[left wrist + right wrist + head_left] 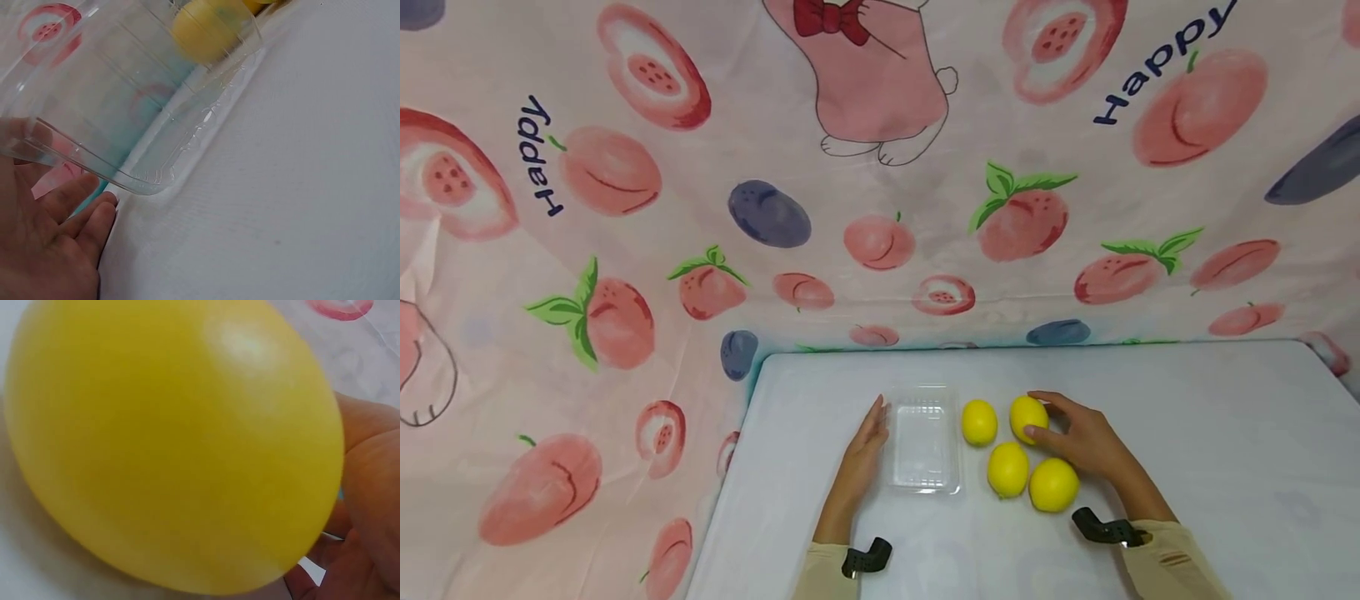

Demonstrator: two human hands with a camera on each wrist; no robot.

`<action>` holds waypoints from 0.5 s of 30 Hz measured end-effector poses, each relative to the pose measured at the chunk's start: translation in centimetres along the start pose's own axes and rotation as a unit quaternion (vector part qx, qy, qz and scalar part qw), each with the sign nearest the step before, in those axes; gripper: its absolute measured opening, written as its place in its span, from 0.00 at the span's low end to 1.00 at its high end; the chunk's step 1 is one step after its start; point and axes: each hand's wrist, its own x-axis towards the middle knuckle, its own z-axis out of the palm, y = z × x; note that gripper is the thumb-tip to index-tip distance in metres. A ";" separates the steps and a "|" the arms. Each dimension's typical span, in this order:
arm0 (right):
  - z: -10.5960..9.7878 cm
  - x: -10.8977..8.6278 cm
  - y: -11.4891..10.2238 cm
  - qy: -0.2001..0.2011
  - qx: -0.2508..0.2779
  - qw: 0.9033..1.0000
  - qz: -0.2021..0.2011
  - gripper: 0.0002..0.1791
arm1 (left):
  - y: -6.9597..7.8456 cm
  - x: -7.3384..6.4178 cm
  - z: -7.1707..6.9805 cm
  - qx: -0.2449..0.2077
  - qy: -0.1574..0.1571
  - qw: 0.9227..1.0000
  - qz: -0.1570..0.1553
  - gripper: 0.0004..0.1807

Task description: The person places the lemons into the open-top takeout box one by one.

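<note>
Left hand (859,462): placed along the left side of the clear container (922,446).
Right hand (1088,435): the back-right lemon (1027,417) is pinched between thumb and fingers.
Other lemons (1007,470): three are grouped nearby, right of the clear container.
White table (1225,467): clear container and other lemons are supported.
Backdrop (936,193): printed with fruit and "Happy".

Beige sleeves (1172,560), black wrist cameras (868,558)

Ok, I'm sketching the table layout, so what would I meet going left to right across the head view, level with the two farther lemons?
Left hand → clear plastic container → loose far lemon → gripped far lemon → right hand.
</note>
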 end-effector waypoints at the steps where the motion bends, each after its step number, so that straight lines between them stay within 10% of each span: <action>1: 0.0 0.0 0.0 0.002 0.001 1.000 0.002 0.40 | 0.0 -0.1 0.0 0.001 0.001 1.000 -0.001 0.31; 15: -0.6 -0.4 -1.6 0.054 0.022 0.998 0.014 0.41 | 0.3 -0.2 0.0 0.000 0.001 1.000 -0.004 0.31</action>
